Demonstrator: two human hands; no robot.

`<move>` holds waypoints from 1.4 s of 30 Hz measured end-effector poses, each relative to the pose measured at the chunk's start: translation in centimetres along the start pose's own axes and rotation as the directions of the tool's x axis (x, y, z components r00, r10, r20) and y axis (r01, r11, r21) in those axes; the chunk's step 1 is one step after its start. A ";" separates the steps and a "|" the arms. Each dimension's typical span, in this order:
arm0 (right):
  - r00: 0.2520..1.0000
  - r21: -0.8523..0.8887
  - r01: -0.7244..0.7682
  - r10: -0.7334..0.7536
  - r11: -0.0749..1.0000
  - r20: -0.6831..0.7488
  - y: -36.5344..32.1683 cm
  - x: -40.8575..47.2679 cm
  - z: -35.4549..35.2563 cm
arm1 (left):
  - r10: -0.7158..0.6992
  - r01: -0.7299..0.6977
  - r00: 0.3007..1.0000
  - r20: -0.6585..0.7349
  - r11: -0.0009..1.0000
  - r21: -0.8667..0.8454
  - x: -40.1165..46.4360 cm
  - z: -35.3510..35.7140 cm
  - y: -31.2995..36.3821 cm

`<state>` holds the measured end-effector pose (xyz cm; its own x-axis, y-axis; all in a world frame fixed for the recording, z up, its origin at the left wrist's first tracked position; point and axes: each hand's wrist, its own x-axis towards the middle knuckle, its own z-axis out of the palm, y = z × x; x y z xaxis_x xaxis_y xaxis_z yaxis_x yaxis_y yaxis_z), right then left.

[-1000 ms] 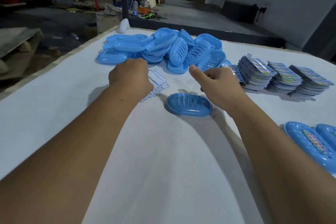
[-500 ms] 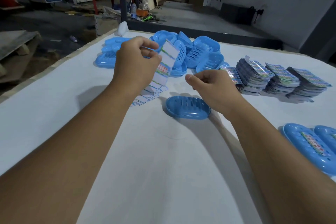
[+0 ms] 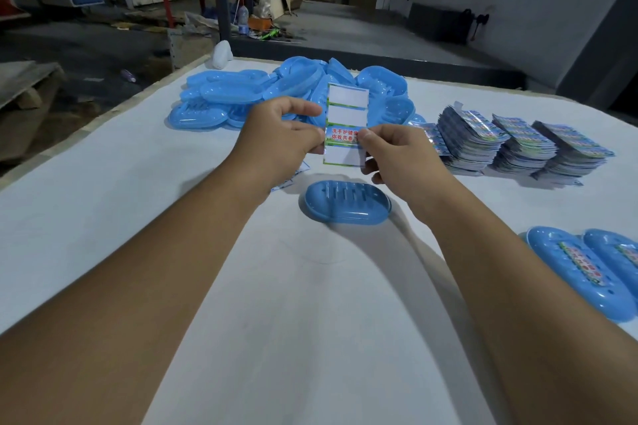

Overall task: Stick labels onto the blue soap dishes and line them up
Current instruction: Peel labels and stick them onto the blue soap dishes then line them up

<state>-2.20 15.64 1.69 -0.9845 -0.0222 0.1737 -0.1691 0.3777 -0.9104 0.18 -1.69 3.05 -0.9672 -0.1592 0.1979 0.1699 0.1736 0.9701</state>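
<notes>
Blue soap dish (image 3: 347,202) lies alone, slotted side up, mid-table; all places below are given relative to it. White table (image 3: 103,217) runs well out to its left, bare cloth up to a pale edge strip with dark floor beyond. Up-left of it, a loose pile of blue dishes (image 3: 241,93) sits near the table's far edge, a white lump (image 3: 222,54) at that corner. Just left of it, a few spent strips (image 3: 291,178) lie flat, partly under the wrist. Left hand (image 3: 279,138) hovers above-left of it, thumb and fingers pinching the left edge of a label strip (image 3: 345,124). Strip stands upright directly above the dish, three blank slots and one printed label with red text. Right hand (image 3: 393,152) sits above-right, thumb and fingers pinching the strip's right edge at the printed label. Further right, three stacks of label sheets (image 3: 518,145), well apart from it. Lower right, two labelled dishes (image 3: 587,272) side by side at the frame edge. Wide bare cloth lies below the dish between both forearms.
</notes>
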 end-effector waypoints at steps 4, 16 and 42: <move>1.000 -0.019 -0.013 0.013 1.000 -0.003 0.0 0.0 0.0 | 0.006 -0.007 1.000 0.021 0.999 0.044 -0.2 -0.1 0.2; 0.992 -0.005 0.123 -0.123 0.992 -0.039 -0.3 -0.7 -0.2 | 0.050 -0.058 0.995 0.088 0.995 0.086 -0.7 0.4 0.4; 0.998 0.041 0.053 -0.055 0.998 0.036 -0.3 -0.9 -0.4 | -0.028 0.038 0.998 -0.050 0.978 0.203 -0.6 0.5 0.2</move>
<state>-1.25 15.88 1.97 -0.9748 -0.0765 0.2094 -0.2229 0.3377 -0.9145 0.69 -1.08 3.09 -0.9609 -0.2128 0.1773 0.0912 0.3613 0.9280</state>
